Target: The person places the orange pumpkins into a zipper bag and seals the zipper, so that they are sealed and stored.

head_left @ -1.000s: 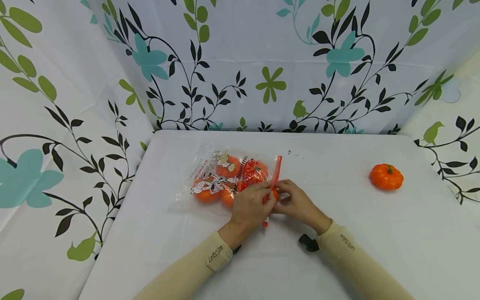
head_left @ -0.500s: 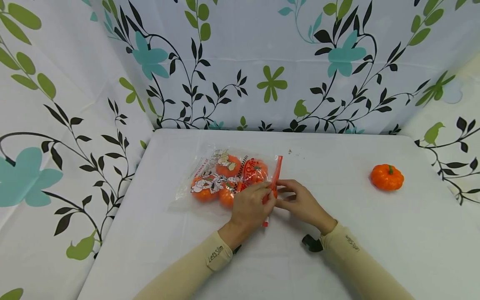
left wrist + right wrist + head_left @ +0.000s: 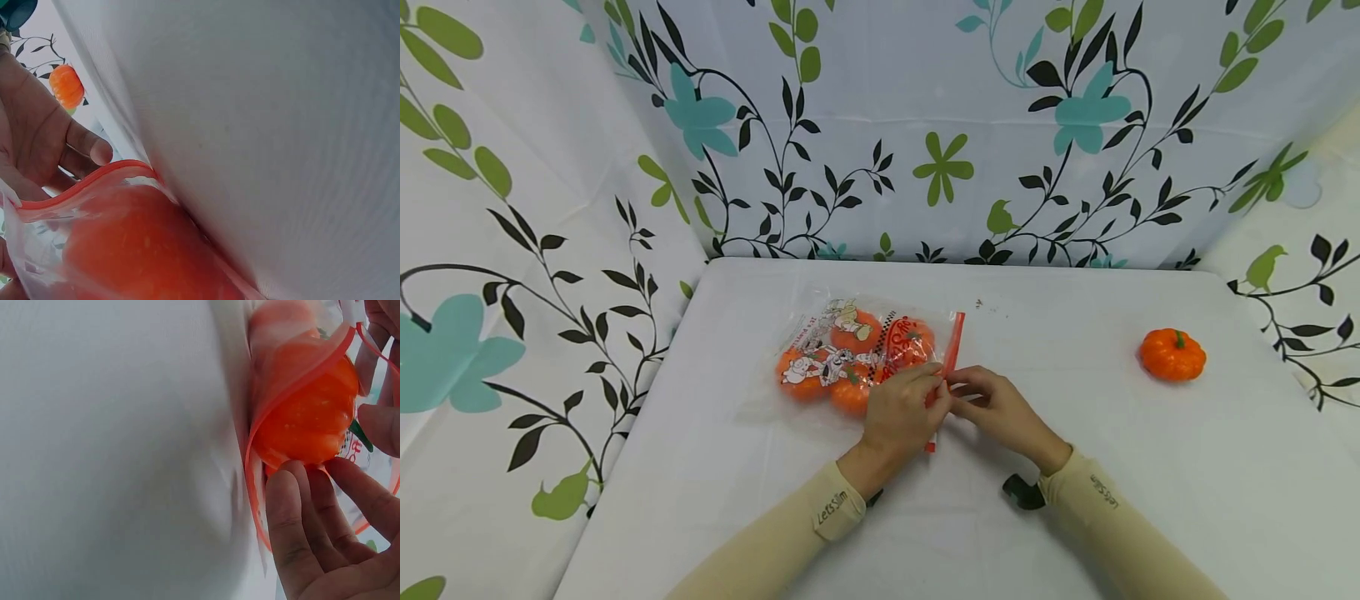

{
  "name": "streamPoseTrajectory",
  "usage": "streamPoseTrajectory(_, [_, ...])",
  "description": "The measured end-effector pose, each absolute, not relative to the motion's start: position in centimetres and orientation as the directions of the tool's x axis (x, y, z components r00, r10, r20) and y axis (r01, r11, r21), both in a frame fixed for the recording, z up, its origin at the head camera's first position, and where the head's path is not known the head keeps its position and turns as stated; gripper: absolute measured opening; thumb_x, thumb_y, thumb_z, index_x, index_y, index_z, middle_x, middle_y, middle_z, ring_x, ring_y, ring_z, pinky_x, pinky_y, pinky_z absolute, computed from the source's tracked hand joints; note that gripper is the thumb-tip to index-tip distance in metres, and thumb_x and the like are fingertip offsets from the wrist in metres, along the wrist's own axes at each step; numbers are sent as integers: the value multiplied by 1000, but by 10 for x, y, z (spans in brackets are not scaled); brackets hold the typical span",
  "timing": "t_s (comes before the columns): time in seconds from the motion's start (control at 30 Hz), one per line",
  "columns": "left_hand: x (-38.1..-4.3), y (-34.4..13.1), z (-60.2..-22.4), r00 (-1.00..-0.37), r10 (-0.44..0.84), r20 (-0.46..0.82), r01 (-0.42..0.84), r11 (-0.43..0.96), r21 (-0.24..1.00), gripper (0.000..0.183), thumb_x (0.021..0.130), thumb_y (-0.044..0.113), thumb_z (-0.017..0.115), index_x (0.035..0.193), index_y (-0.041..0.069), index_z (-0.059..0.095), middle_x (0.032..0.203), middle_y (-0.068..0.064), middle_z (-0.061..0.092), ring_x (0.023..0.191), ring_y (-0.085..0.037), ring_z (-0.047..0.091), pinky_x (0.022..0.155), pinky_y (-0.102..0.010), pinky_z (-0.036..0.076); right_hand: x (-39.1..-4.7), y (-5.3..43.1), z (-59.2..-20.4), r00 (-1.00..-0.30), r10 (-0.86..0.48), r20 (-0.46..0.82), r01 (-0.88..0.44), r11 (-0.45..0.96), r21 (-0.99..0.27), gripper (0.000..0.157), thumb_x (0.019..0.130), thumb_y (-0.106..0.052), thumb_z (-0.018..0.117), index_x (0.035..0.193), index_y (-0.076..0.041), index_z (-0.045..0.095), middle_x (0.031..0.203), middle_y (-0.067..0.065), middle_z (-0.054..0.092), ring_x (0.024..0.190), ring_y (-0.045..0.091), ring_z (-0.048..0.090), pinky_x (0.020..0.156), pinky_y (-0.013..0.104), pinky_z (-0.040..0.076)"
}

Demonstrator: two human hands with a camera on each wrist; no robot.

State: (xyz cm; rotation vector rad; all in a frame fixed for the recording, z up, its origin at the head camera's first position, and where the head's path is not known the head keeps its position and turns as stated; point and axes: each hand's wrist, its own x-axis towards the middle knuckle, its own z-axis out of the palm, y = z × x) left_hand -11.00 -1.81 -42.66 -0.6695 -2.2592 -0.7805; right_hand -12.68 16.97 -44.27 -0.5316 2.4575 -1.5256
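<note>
A clear zip bag (image 3: 820,333) with a red zip edge lies on the table, several orange toy pumpkins (image 3: 853,393) inside it. My left hand (image 3: 898,417) pinches the bag at its mouth. My right hand (image 3: 1003,417) is at the bag's opening from the right. In the right wrist view, its extended fingers (image 3: 290,519) touch the underside of a toy pumpkin (image 3: 312,412) with a green stem, just inside the red edge. The left wrist view shows the right hand (image 3: 37,131) behind the red zip edge (image 3: 87,181), with only bits of the left fingers at the lower left.
Another orange toy pumpkin (image 3: 1172,355) stands alone on the white-covered table (image 3: 1075,317) at the right. A leaf-patterned curtain (image 3: 865,108) hangs behind and along the sides. Each wrist carries a small black camera (image 3: 1024,492).
The toy pumpkin at the bag's mouth has gone further in, and those in the bag have shifted slightly left. My right hand drew back a little, then returned toward the opening.
</note>
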Motion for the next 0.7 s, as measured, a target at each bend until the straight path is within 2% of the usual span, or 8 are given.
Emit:
streamPoseTrajectory(0.27, [-109, -18, -426, -672, 251, 697, 633, 683, 364, 7, 81, 8, 80, 86, 3, 80, 100, -9, 77, 91, -19, 75, 75, -27, 59, -127, 162, -445, -895, -444, 44, -224, 362, -905, 36, 97, -14, 68, 132, -6, 64, 128, 10, 63, 116, 32, 64, 93, 43, 55])
streamPoseTrajectory(0.7, [-108, -19, -427, -661, 250, 707, 629, 699, 340, 7, 82, 9, 78, 85, 3, 80, 97, -7, 77, 86, -18, 75, 71, -27, 59, -126, 151, -444, -887, -459, 56, -235, 344, -909, 34, 97, -4, 63, 131, -1, 62, 131, 14, 64, 118, 30, 64, 98, 47, 52])
